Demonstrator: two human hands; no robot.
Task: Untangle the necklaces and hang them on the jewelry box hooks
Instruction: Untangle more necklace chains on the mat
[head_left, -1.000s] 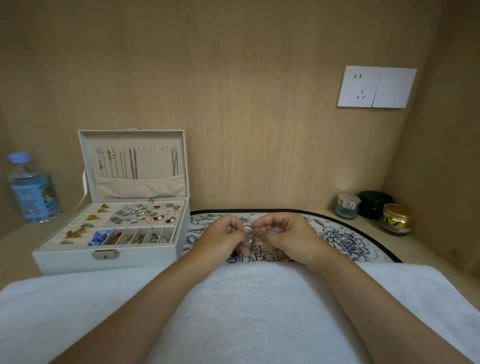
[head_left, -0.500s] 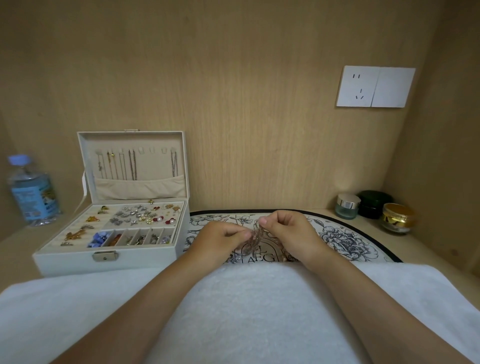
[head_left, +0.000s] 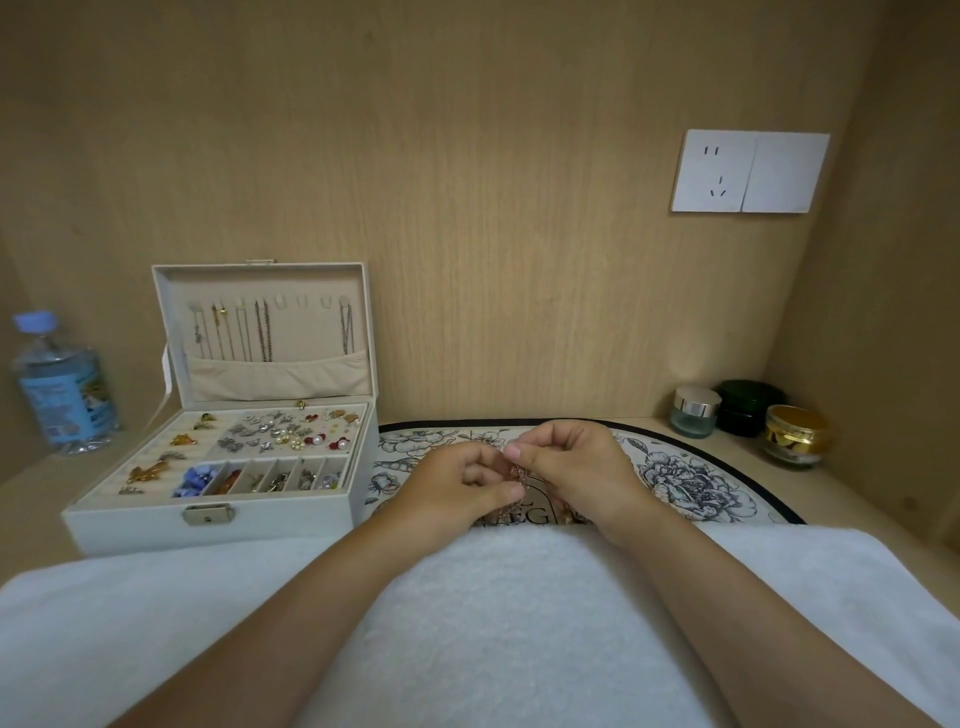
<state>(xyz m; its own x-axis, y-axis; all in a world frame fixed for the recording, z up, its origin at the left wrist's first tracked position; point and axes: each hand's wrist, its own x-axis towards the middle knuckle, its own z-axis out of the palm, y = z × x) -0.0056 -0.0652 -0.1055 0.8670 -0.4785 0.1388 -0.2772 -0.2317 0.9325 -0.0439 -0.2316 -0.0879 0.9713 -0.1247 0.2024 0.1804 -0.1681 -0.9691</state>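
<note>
Water bottle (head_left: 62, 384) is set far left. Jewelry box (head_left: 130, 525) is propped open, so hooks (head_left: 280, 300) are reachable. Some are taken by hung chains (head_left: 264, 332). Tangled necklace (head_left: 519, 475) is pinched by left hand (head_left: 457, 483) and right hand (head_left: 576, 467) above floral mat (head_left: 691, 483), probably for teasing knots apart. Cosmetic jars (head_left: 748, 415) are parked right.

Curled left hand (head_left: 457, 483) and right hand (head_left: 571, 467), fingertips nearly together.
</note>
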